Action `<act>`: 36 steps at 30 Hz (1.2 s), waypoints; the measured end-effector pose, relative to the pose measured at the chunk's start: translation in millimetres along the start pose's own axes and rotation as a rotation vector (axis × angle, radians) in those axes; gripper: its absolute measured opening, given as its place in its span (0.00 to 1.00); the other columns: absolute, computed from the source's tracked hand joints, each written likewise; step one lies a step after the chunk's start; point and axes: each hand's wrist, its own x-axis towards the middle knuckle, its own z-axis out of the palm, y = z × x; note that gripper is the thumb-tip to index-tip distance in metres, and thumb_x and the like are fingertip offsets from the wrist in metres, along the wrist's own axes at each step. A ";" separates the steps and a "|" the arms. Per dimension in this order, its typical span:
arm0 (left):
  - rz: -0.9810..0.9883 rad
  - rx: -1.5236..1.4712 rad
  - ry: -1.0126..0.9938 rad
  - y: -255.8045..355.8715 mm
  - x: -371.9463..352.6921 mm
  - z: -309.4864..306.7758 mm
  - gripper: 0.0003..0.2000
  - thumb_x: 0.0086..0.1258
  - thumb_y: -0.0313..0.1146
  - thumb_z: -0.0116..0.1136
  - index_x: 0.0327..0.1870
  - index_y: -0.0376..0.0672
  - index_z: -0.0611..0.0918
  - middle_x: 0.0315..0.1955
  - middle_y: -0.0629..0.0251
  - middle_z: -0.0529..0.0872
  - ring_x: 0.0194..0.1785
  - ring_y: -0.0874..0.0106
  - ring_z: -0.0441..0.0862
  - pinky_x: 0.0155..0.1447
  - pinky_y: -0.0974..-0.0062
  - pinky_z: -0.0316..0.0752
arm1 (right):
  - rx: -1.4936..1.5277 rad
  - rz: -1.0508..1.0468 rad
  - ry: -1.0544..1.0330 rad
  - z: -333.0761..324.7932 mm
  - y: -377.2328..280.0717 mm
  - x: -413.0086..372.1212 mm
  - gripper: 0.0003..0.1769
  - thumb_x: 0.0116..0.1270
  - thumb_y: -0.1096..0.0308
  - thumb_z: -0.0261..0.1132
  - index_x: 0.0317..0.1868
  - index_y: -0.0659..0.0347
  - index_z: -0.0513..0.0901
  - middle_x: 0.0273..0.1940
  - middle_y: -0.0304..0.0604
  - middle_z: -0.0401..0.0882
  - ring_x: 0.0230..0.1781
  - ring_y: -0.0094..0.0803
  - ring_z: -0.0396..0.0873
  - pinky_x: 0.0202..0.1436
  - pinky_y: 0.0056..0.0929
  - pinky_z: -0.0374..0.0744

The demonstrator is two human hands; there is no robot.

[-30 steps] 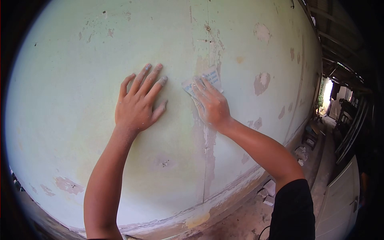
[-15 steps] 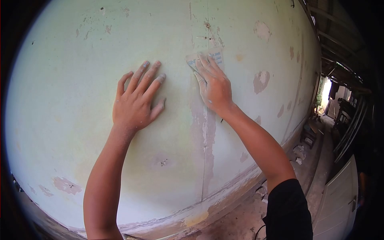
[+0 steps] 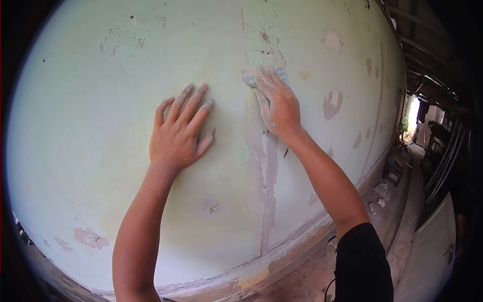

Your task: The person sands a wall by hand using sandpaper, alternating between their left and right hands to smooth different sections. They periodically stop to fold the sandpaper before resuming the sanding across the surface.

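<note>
My left hand point(image 3: 176, 133) lies on the pale green wall point(image 3: 100, 151), palm toward the surface and fingers spread, with dust on the fingertips. To its right, my right hand point(image 3: 280, 108) presses a sheet of sandpaper point(image 3: 279, 71) with blue print on its back against the wall. The fingers rest over the sheet and the thumb is at its lower left edge; the rough face is hidden against the wall. A vertical seam point(image 3: 264, 176) with a scraped, greyish strip runs below the sandpaper.
Peeled paint patches point(image 3: 332, 104) mark the wall. Rubble point(image 3: 381, 194) lies on the floor along its base at right. A white door panel point(image 3: 427, 251) leans at lower right, and a cluttered passage leads to a bright opening point(image 3: 412, 116).
My right hand and the sandpaper have slid slightly right along the wall. My left hand stays in about the same place on it, while the whole view has shifted a little.
</note>
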 end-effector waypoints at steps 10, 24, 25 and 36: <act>0.005 -0.023 0.021 -1.4 -3.5 0.4 0.25 0.73 0.47 0.65 0.70 0.59 0.80 0.85 0.77 0.66 0.88 0.70 0.60 0.88 0.56 0.55 | 0.126 0.146 -0.186 13.1 -78.9 -187.0 0.28 0.69 0.75 0.71 0.71 0.60 0.85 0.77 0.46 0.79 0.82 0.54 0.71 0.79 0.55 0.72; -0.018 -0.036 0.031 11.3 -15.9 8.1 0.25 0.71 0.43 0.67 0.69 0.54 0.82 0.84 0.75 0.70 0.87 0.68 0.64 0.86 0.58 0.57 | 0.108 0.470 0.187 42.5 -70.3 -152.6 0.22 0.78 0.66 0.68 0.68 0.63 0.88 0.77 0.58 0.78 0.80 0.65 0.70 0.82 0.56 0.68; -0.019 -0.042 0.023 11.8 -16.1 9.6 0.25 0.71 0.43 0.67 0.69 0.54 0.82 0.84 0.75 0.70 0.87 0.68 0.64 0.86 0.58 0.57 | 0.123 0.486 0.181 43.1 -75.1 -166.3 0.22 0.78 0.67 0.69 0.68 0.63 0.88 0.77 0.59 0.77 0.80 0.65 0.70 0.82 0.56 0.68; -0.039 -0.016 0.031 14.4 -18.8 12.5 0.23 0.72 0.45 0.65 0.68 0.56 0.82 0.84 0.76 0.70 0.87 0.70 0.63 0.86 0.58 0.56 | 0.124 0.540 0.160 36.1 -67.7 -155.7 0.21 0.79 0.68 0.67 0.68 0.65 0.88 0.78 0.59 0.75 0.82 0.62 0.68 0.83 0.56 0.66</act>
